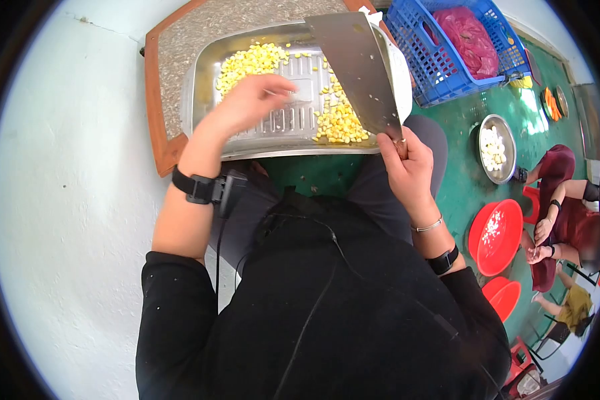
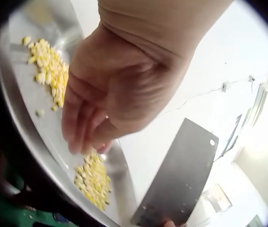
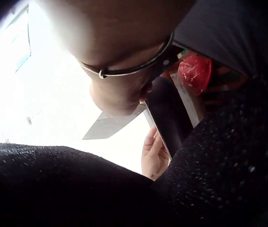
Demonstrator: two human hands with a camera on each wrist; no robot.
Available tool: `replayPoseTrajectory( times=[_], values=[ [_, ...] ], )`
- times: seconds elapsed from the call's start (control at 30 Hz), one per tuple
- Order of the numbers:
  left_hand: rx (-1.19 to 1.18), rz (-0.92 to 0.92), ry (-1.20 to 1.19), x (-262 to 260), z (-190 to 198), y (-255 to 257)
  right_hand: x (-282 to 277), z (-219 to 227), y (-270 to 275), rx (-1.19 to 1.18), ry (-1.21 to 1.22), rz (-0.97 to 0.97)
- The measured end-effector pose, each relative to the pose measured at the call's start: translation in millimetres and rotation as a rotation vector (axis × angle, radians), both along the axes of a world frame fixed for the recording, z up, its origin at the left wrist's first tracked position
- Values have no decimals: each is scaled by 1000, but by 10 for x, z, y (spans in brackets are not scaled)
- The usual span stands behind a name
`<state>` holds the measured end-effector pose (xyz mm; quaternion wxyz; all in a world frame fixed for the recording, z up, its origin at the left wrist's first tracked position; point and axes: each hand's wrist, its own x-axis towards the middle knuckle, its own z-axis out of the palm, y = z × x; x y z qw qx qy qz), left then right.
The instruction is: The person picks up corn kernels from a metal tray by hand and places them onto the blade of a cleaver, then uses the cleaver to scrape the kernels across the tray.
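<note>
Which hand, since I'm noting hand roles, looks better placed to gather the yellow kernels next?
Likely the left hand: it is over the metal tray, near the yellow kernels, and holds nothing visible; the right hand grips the cleaver.

Your cleaver [image 1: 359, 73] is smooth, dull metal and the tray [image 1: 303, 120] glossy metal; your top [image 1: 333, 307] is matt cloth, the far right basket [image 1: 470, 85] plastic.
</note>
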<state>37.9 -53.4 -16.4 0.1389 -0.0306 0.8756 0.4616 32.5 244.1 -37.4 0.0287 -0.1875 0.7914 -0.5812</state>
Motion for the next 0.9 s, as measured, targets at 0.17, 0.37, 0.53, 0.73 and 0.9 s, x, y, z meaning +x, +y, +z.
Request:
replayPoseTrajectory(
  times=[0.17, 0.37, 0.53, 0.73, 0.9],
  values=[
    [-617, 196, 76, 117, -98, -583, -11, -28, -1, -11, 2, 5],
    [-583, 135, 90, 53, -239, -532, -18, -25, -5, -27, 10, 5],
    [-636, 60, 115, -2, -287, -416, -16, 25, -20, 5, 27, 11],
    [-518, 7, 48, 24, -246, -184, -17, 5, -31, -6, 34, -2],
    [-90, 165, -37, 94, -78, -29, 22, 82, -4, 18, 14, 33]
  ],
)
